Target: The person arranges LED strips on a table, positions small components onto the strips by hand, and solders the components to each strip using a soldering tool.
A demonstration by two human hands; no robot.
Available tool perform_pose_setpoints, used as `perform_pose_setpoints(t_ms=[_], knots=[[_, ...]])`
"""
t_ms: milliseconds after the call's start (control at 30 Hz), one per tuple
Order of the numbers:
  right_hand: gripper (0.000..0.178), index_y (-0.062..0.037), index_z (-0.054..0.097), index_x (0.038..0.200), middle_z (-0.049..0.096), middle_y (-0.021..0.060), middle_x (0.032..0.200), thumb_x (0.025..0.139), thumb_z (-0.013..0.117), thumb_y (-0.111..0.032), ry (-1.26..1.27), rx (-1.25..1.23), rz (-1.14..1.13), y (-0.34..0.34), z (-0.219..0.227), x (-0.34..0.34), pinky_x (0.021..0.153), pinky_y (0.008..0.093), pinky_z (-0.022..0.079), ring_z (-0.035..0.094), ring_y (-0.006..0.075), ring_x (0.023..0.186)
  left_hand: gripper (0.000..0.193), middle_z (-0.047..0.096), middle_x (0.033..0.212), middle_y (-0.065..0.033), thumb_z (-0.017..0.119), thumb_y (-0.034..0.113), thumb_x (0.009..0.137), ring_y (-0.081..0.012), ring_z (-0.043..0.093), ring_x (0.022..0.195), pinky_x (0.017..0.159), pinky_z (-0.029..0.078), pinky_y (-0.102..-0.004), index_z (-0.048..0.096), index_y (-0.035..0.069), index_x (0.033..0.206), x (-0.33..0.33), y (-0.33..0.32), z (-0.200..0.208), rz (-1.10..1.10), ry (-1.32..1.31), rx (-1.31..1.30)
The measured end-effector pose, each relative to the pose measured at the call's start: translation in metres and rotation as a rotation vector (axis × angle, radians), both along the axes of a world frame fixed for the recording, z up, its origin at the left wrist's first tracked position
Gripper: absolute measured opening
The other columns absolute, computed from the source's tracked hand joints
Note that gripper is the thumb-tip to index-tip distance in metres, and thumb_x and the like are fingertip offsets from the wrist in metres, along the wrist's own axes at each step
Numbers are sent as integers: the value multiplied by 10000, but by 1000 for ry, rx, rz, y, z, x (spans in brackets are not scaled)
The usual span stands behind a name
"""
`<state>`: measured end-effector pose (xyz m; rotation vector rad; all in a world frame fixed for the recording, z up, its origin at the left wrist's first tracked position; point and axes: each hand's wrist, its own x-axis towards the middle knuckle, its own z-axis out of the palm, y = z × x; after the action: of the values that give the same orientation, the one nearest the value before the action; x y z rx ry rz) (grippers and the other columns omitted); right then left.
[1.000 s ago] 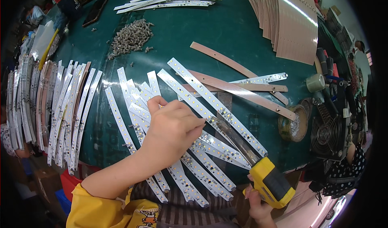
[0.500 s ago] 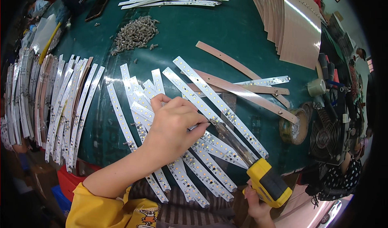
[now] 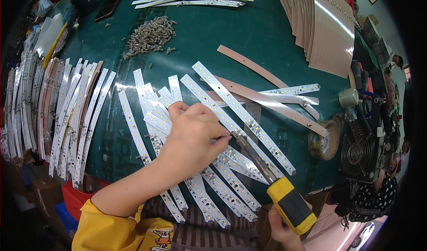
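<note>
My left hand reaches over a fan of white LED strips and is closed in a pinch. Whatever its fingertips hold is too small to make out. From the lower right, my right hand grips a yellow-and-black hand tool with a long metal shaft. The shaft's tip lies over a long LED strip, just right of my left fingertips; whether it touches the strip I cannot tell. Beside that strip, another LED strip runs parallel. My left hand hides part of the pile.
Small metal parts form a heap behind the strips. Bare copper-coloured strips cross at right, near a tape roll and a fan. Copper-coloured panels stand far right; stacked strips stand at left. A phone lies far left.
The tool's yellow body has shifted slightly left and down with my right hand, its tip staying near the same spot. My left hand has hardly moved.
</note>
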<state>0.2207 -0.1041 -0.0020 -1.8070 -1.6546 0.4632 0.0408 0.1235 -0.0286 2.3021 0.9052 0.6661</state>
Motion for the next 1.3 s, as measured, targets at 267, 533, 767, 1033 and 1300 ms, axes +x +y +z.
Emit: perform_pose_setpoints(t_ms=[267,533,767,1033,1300], knots=[[488,81,492,1199,608,190,957,939,601,-316,817,-59,-403,-13,-4,-5,543,270,438,505,127,597,73,646,703,1,777,106,677,-158,601,873,902,290,-441,724,98,727,0,-3,2,-3,28,29],[503,65,486,1194,601,162,881,946,596,-358,779,35,-435,-8,-7,-7,522,240,426,512,110,585,72,661,744,-11,766,130,724,-174,595,920,909,292,-448,732,96,777,-2,-1,6,-23,76,-8],[516,45,482,1195,566,120,798,949,578,-399,836,62,-503,-4,-7,-6,508,239,417,496,111,573,93,674,786,-24,739,157,785,-191,592,943,927,301,-441,736,84,843,-5,5,15,-63,155,-120],[467,14,449,1222,503,78,731,941,597,-330,994,171,-575,3,-3,8,502,231,405,473,107,556,120,697,774,-107,736,132,765,-235,659,737,813,455,-351,736,40,843,-20,44,38,74,148,-170],[445,33,454,1218,512,80,734,907,622,-237,1005,121,-501,-1,-6,10,519,228,420,487,106,566,191,711,792,-132,775,103,728,-194,681,717,683,527,-312,733,4,885,-52,119,23,456,150,186]])
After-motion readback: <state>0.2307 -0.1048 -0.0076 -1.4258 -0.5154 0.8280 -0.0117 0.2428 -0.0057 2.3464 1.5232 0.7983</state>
